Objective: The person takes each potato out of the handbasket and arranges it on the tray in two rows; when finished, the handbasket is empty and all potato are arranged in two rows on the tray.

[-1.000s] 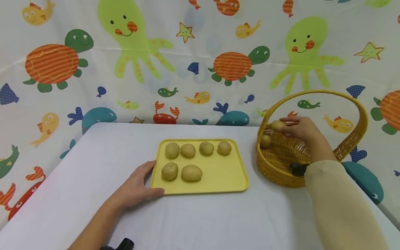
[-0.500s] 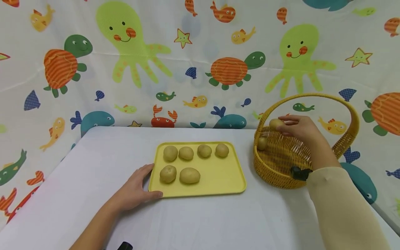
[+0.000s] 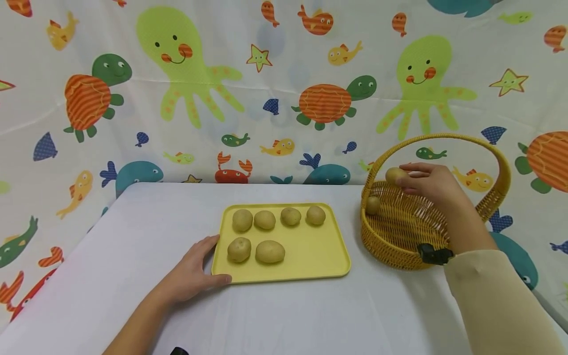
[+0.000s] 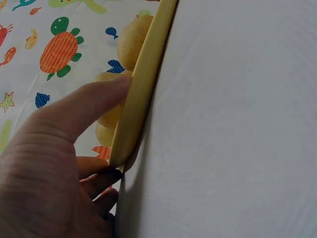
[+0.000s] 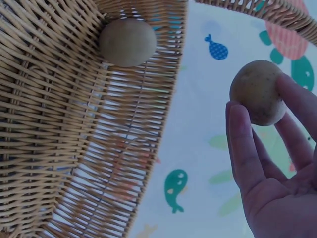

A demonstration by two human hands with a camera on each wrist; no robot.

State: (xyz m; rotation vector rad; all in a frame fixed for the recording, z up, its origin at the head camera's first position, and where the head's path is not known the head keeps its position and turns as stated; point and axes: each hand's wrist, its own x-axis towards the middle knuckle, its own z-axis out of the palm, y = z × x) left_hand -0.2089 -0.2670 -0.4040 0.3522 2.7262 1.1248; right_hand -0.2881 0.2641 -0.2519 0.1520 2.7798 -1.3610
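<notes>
In the head view, a yellow tray (image 3: 310, 246) bears several potatoes, a back row and two nearer ones, a round potato (image 3: 239, 250) and an oval potato (image 3: 269, 252). My left hand (image 3: 191, 272) holds the tray's near left corner, thumb on the front rim and fingers along the left side. On the right, my right hand (image 3: 430, 183) pinches a potato (image 5: 256, 92) between fingertips and thumb, above the wicker basket (image 3: 381, 245). Another potato (image 5: 128, 42) sits inside the basket against its wall.
The basket's tall arched handle (image 3: 503, 172) rises around my right forearm. Behind the white-covered table (image 3: 301, 320) hangs a curtain (image 3: 284, 64) printed with sea animals. Bare tray surface shows right of the nearer potatoes.
The head view has shifted slightly. My right hand keeps the potato above the basket, having moved only a little. My left hand stays at the tray corner.
</notes>
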